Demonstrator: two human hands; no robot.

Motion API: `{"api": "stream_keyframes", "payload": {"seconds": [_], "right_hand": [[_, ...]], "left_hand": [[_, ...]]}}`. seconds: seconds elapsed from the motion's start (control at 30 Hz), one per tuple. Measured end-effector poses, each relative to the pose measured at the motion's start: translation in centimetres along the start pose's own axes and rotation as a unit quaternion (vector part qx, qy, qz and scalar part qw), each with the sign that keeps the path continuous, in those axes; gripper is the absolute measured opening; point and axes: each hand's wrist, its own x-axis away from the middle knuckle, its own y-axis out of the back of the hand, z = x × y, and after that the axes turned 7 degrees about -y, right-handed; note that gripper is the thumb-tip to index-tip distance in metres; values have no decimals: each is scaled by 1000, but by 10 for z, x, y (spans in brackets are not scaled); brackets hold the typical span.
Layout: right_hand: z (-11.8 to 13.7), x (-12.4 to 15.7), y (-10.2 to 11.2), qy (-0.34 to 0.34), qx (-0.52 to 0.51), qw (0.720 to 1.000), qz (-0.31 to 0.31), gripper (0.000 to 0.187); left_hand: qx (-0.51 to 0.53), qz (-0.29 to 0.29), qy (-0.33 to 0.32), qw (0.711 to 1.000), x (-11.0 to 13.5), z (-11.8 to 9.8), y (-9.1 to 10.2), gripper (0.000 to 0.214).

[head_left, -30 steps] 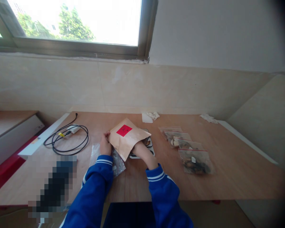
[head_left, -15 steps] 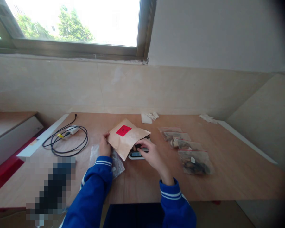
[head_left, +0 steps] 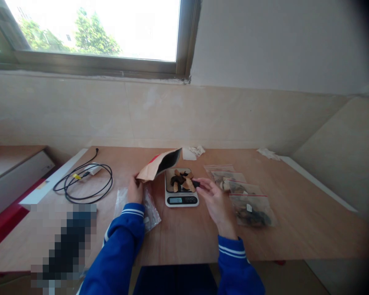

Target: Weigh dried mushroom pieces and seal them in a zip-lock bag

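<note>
My left hand is closed on the lower left end of a brown kraft paper bag, which is tilted with its dark open mouth toward the upper right. Brown and blackish dried pieces lie on the tray of a white kitchen scale with a lit display; their exact kind I cannot tell. My right hand is at the scale's right edge, its thumb and fingers pinching a small dark dried piece. Under and beside my left wrist lies a clear plastic bag.
Several zip bags of dried material lie on the wooden table to the right. A coiled black cable with a white adapter is at the left, above a pixelated dark object. Crumpled white paper lies near the wall.
The paper bag has swung up and away from the scale, uncovering the scale and the dried pieces. My right hand has moved right, away from the bag's mouth.
</note>
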Motion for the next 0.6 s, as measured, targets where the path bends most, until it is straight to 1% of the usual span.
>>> {"api": "stream_keyframes", "payload": {"seconds": [0.1, 0.17, 0.27, 0.43, 0.53, 0.6], "right_hand": [[-7, -3, 10, -30, -96, 994, -38, 28], [-14, -5, 16, -43, -130, 989, -51, 29], [-24, -8, 26, -63, -148, 985, -70, 30], [-38, -12, 35, -67, -162, 979, -107, 27], [-40, -15, 37, -80, -189, 971, -124, 28], [-38, -15, 37, -100, -214, 965, -115, 30]], "left_hand": [[5, -12, 2, 1000, -2, -1, -2, 31], [-6, -19, 10, 1000, -3, -3, -3, 32], [-46, -16, 29, 998, -2, -7, -2, 35], [-70, -11, 17, 997, -1, -14, 1, 34], [-70, -16, 14, 997, -1, -13, 1, 31], [-70, -17, 14, 997, -2, -11, 0, 31]]}}
